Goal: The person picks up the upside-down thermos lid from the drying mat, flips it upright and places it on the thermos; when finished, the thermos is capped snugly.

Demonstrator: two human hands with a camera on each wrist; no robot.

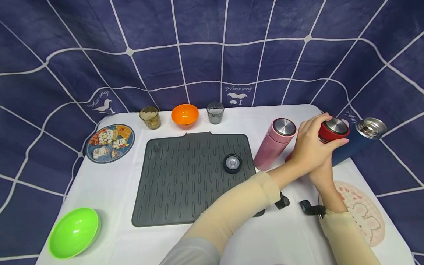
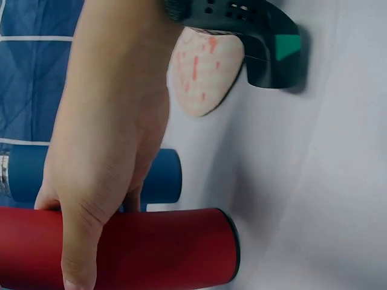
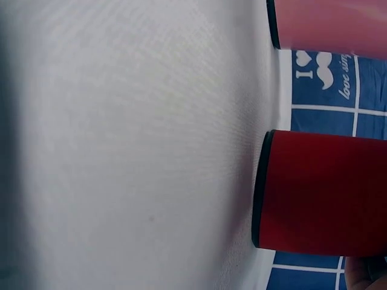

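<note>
A red thermos stands upright at the right of the table in the head view, its silver-topped lid uppermost. My left hand grips this lid, fingers on the far side and thumb along the near side. Lower down, my right hand holds the thermos body; in the left wrist view its thumb lies across the red surface. Beside them on the right is a blue thermos with a bare steel mouth. A pink thermos with its lid on stands to the left.
A dark round lid lies on the grey drying mat. Behind the mat are an amber glass, an orange bowl and a grey glass. A green bowl, a cartoon placemat and a rabbit placemat lie at the sides.
</note>
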